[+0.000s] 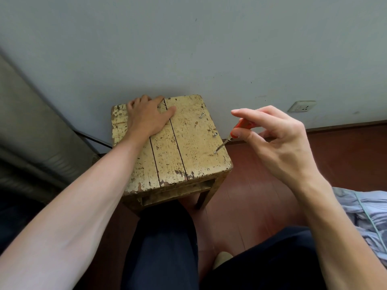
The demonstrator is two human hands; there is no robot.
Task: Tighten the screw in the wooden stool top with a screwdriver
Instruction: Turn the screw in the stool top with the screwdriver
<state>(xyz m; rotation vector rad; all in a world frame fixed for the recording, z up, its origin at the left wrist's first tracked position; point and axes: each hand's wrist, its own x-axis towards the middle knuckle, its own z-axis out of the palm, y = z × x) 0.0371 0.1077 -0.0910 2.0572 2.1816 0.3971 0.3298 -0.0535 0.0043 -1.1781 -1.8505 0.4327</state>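
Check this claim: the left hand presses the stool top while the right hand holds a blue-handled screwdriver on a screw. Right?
No: the head view shows the screwdriver in the right hand has an orange-red handle, not blue. The rest stands.

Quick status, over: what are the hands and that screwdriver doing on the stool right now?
Left hand flat on stool top, steadying. Right hand pinches orange screwdriver, tip on nearest screw. Nothing blocks it.

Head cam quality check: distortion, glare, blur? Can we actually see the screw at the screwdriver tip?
Head view: strong wide-angle bend, edges stretched; light is soft and even with no glare, only a faint shadow on the wall behind the stool top; the screw at the screwdriver tip is tiny but visible; no clear motion blur on the right hand.
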